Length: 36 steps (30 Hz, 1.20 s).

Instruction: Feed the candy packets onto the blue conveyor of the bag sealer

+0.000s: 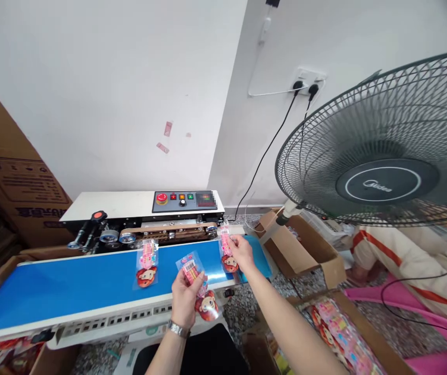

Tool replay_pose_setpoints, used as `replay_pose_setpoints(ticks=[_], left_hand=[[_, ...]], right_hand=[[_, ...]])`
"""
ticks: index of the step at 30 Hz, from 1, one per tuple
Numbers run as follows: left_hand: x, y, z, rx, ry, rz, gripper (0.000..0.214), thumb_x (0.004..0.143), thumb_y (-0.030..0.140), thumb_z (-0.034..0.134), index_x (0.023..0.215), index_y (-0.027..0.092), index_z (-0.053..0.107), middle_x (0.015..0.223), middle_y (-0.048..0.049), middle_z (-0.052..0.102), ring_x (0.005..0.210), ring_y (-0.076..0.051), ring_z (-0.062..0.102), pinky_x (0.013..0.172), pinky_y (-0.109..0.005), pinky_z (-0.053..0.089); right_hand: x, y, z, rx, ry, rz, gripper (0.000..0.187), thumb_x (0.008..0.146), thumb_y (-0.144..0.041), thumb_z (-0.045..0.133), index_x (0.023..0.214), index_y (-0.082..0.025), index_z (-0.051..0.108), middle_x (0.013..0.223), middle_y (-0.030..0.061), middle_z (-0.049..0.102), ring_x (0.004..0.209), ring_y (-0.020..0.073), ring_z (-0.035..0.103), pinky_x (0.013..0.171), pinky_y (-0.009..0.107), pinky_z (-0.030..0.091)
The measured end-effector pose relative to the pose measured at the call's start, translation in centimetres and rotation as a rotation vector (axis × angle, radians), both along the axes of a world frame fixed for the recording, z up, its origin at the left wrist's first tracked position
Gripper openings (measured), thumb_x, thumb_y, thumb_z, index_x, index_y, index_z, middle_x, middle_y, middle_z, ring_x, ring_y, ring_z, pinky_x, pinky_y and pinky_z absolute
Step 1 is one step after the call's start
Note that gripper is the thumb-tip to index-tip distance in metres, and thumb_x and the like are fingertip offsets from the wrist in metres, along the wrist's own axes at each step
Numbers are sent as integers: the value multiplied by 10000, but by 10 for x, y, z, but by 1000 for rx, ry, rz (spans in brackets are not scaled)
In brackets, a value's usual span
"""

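Note:
My left hand (184, 298) is closed on a clear plastic packet (206, 303) with pink contents, a barcode and a red-haired cartoon head, held over the belt's near edge. Farther right, my right hand (242, 251) pinches the side of a second packet (229, 260) of the same kind, upright at the right end of the blue conveyor belt (86, 284). A third packet (146, 265) lies on the belt to the left, its top edge at the rollers of the sealing machine (168, 229). Both hands' fingertips partly cover their packets.
A large fan (383, 156) stands at right, in front of a person in light clothing (398, 260). Open cardboard boxes (305, 242) sit on the floor; a nearer one holds many packets (340, 333). The machine's control panel (184, 202) has a red stop button. Cables hang from a wall socket (309, 82).

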<state>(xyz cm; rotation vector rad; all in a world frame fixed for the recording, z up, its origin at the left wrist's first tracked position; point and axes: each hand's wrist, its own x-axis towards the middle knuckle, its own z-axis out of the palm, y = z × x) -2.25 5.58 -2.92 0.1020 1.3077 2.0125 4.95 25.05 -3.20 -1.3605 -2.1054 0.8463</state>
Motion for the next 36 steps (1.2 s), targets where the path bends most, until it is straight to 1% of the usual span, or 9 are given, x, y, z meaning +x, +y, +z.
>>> replay_pose_setpoints(ticks=[3,6,10,12,16,19,24,29,36], left_hand=[[1,1,8,58,-78,-17,327,626,314,750,887,168,617,774,-20,670,662,-144,618,651,-260,476],[2,1,16,148,-171,-11,329,665,348,714,935,177,637,888,-50,685,767,-170,632,717,-284,477],[1,0,17,216,-134,-35,284,696,342,687,903,150,661,907,-79,686,835,-200,625,779,-316,466],[1,0,15,220,-67,-37,242,704,331,681,857,144,674,864,-71,686,818,-192,618,779,-306,460],[3,-2,12,158,37,-8,265,698,325,690,918,178,675,952,-68,674,910,-203,603,792,-298,458],[3,-5,14,107,53,-13,409,709,362,673,1091,230,612,1153,-93,606,1033,-247,571,800,-335,475],[3,-7,14,73,45,-46,396,725,402,649,1060,195,616,1123,-127,610,950,-248,611,758,-354,502],[2,-5,13,58,15,-67,394,725,393,653,1057,186,610,1096,-125,625,900,-225,624,739,-343,509],[1,-6,14,60,-9,-75,409,706,387,673,1054,184,609,1076,-123,638,873,-219,633,733,-340,516]], right_hand=[[-14,-8,10,24,-115,99,214,783,-321,516,912,-202,638,764,36,679,769,202,629,693,279,449],[-16,-29,21,48,-21,210,326,800,-308,521,1101,-194,570,1024,82,642,899,201,607,767,302,458],[-1,-72,28,-259,219,539,433,796,-374,562,1191,-213,488,1043,61,619,892,168,605,726,280,497],[8,-92,27,-358,247,612,441,770,-385,607,1164,-220,496,954,33,636,845,160,611,700,269,501],[17,-100,20,-380,308,533,288,777,-422,591,955,-199,549,845,15,639,754,150,612,665,259,491],[22,-75,12,-355,380,329,330,731,-463,614,903,-199,518,797,8,633,697,155,611,610,255,487],[16,-25,0,-323,435,4,362,665,-462,632,877,-201,499,665,-20,610,546,145,575,506,250,463],[-2,-11,-6,-385,445,20,300,654,-385,643,841,-184,523,646,-12,621,526,138,581,480,232,452],[-10,-5,-8,-237,174,19,218,671,-325,644,821,-182,574,656,7,649,562,156,603,484,228,435]])
